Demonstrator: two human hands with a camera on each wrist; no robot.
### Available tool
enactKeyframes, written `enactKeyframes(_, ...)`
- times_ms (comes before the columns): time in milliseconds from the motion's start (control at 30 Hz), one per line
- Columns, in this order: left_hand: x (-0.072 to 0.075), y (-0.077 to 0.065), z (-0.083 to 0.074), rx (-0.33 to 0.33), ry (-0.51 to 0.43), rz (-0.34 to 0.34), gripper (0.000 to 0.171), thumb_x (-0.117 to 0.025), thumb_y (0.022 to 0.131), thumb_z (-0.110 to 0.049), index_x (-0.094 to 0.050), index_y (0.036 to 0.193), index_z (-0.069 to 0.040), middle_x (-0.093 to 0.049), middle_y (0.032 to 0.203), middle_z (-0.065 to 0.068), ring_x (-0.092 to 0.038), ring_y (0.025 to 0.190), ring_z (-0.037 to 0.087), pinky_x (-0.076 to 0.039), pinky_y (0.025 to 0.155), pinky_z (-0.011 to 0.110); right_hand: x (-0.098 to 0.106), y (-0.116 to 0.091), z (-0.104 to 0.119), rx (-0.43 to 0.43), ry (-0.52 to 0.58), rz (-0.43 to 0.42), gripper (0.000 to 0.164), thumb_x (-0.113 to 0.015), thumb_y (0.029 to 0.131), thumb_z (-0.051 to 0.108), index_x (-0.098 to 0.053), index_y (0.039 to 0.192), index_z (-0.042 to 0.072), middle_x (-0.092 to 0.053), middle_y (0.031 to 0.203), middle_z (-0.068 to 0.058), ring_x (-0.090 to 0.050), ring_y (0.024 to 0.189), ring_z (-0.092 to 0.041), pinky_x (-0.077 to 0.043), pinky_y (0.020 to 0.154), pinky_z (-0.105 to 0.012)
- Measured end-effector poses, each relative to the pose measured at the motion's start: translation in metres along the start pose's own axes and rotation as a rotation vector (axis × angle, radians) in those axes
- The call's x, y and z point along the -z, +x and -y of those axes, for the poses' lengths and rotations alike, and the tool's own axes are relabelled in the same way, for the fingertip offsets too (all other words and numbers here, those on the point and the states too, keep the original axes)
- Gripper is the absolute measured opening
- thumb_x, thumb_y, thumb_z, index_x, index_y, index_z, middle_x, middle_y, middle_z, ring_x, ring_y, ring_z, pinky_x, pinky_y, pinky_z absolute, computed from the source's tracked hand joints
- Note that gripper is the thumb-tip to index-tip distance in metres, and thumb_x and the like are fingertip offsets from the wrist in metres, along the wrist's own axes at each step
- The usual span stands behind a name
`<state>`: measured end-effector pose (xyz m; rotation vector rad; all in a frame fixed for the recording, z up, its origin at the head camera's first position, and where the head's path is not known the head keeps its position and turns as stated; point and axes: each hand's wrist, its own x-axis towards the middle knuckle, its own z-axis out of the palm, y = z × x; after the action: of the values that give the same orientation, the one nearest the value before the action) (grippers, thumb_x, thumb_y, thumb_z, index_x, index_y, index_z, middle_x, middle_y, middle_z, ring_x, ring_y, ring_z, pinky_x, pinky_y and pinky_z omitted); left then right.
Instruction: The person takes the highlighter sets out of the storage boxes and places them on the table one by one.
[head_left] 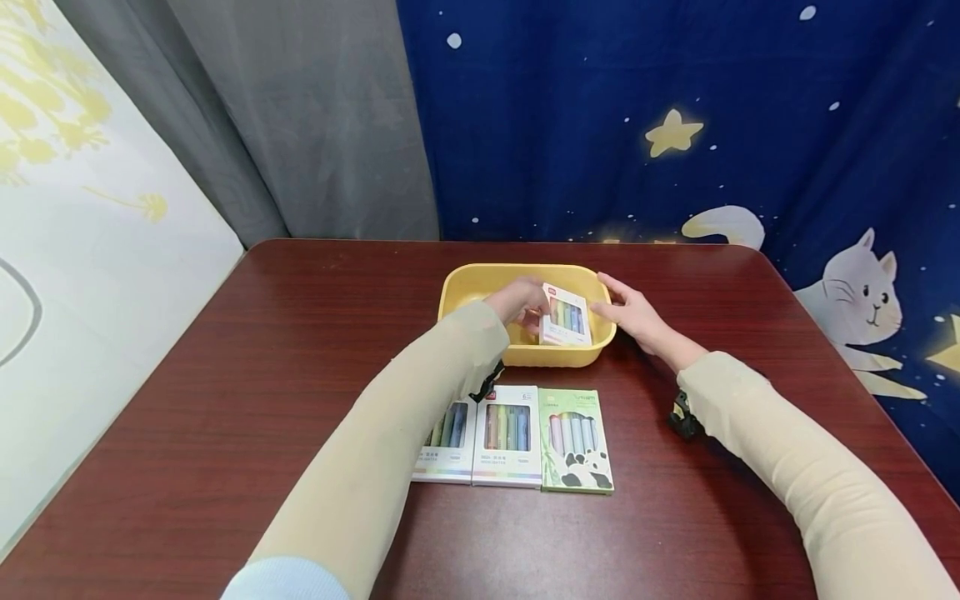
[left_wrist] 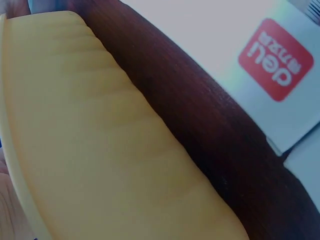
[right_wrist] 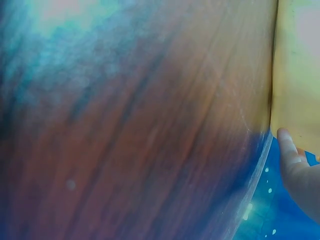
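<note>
In the head view a yellow plastic basket [head_left: 558,357] stands near the table's far side. My left hand [head_left: 523,298] reaches into it and grips the left edge of a white box of highlighters [head_left: 566,315], which leans tilted inside. Some of its fingers are hidden behind the box. My right hand [head_left: 633,317] holds the basket's right rim near the far corner, the thumb over the rim. In the right wrist view, fingers [right_wrist: 289,147] of that hand lie against the basket's outer wall [right_wrist: 297,75]. The left wrist view shows the basket's long side wall [left_wrist: 100,130] close up.
In front of the basket lie two white highlighter boxes, one at the middle [head_left: 507,437] and one at the left [head_left: 444,450], partly under my left sleeve. Beside them is a green panda-print box [head_left: 576,442]. The dark red table [head_left: 300,333] ends at grey and blue curtains [head_left: 525,125].
</note>
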<state>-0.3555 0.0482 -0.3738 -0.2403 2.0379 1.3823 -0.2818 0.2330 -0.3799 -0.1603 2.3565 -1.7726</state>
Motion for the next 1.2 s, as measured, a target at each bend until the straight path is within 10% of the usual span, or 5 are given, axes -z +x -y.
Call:
enactKeyframes(33, 0.002, -0.002, 0.000, -0.011, -0.007, 0.017, 0.074, -0.049, 0.084, 0.010, -0.029, 0.143, -0.031, -0.055, 0.108, 0.022, -0.058, 0.066, 0.029, -0.052, 0.045, 0.028, 0.000, 0.000, 0.000, 0.002, 0.002, 0.002, 0.067, -0.054, 0.091, 0.011, -0.016, 0.147, 0.008, -0.037, 0.137, -0.026, -0.050, 0.094, -0.004, -0.051, 0.075, -0.015)
enactKeyframes(100, 0.002, -0.054, -0.009, -0.020, 0.020, 0.007, 0.070, -0.046, 0.088, 0.009, -0.025, 0.145, -0.026, -0.051, 0.121, 0.020, -0.056, 0.061, 0.023, -0.049, 0.044, 0.021, -0.002, -0.003, 0.004, 0.001, 0.003, 0.005, 0.068, -0.054, 0.091, 0.010, -0.015, 0.147, 0.008, -0.036, 0.137, -0.027, -0.050, 0.095, -0.005, -0.051, 0.076, -0.016)
enactKeyframes(200, 0.005, -0.077, -0.012, -0.056, -0.016, 0.028, 0.070, -0.045, 0.088, 0.011, -0.023, 0.146, -0.022, -0.048, 0.127, 0.021, -0.052, 0.052, 0.019, -0.044, 0.038, 0.018, -0.002, -0.002, 0.004, 0.006, 0.002, 0.006, 0.068, -0.054, 0.091, 0.010, -0.015, 0.147, 0.008, -0.036, 0.136, -0.026, -0.050, 0.094, -0.004, -0.050, 0.075, -0.014)
enactKeyframes(333, 0.014, -0.060, -0.005, -0.094, -0.052, 0.051, 0.072, -0.048, 0.085, 0.012, -0.027, 0.145, -0.022, -0.050, 0.124, 0.024, -0.055, 0.053, 0.020, -0.046, 0.038, 0.020, -0.002, 0.001, -0.001, 0.010, -0.005, 0.000, 0.069, -0.055, 0.091, 0.011, -0.016, 0.147, 0.009, -0.037, 0.137, -0.024, -0.050, 0.094, -0.003, -0.050, 0.075, -0.014)
enactKeyframes(1200, 0.085, -0.111, -0.003, -0.238, -0.098, 0.004, 0.074, -0.056, 0.085, 0.006, -0.027, 0.144, -0.029, -0.052, 0.124, 0.015, -0.061, 0.095, 0.027, -0.055, 0.051, 0.028, 0.002, 0.000, -0.002, 0.014, -0.022, -0.006, 0.069, -0.055, 0.092, 0.014, -0.015, 0.147, 0.012, -0.036, 0.136, -0.025, -0.052, 0.087, 0.004, -0.049, 0.071, -0.010)
